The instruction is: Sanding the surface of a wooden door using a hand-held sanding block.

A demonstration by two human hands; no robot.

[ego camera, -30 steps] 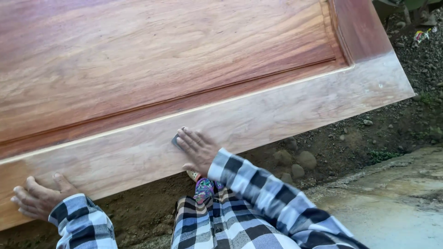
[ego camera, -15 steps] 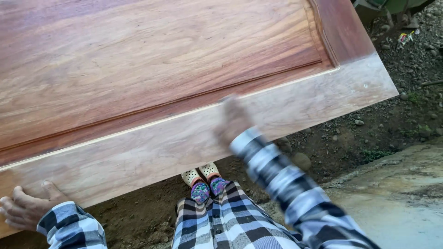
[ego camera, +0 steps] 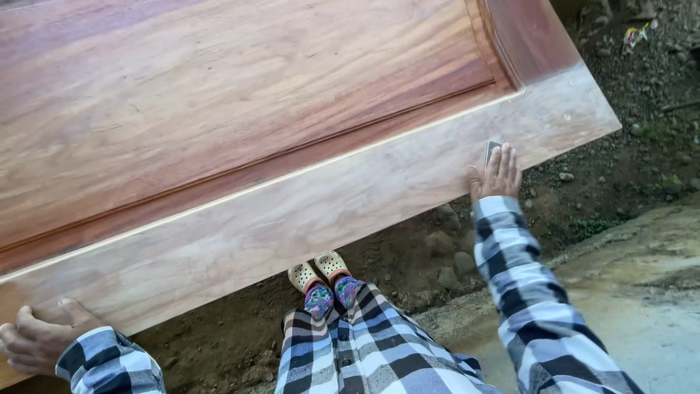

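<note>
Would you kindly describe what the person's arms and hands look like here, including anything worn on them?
Both arms are covered to the wrist by long sleeves in a bold check of dark navy, blue, grey and white. The left hand and right hand are bare: no gloves, and no rings, watch or bracelet can be seen. The trousers show the same check pattern.

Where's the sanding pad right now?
In the head view, the dark sanding pad lies under the right hand on the door's pale bottom rail, near its right corner.
</note>
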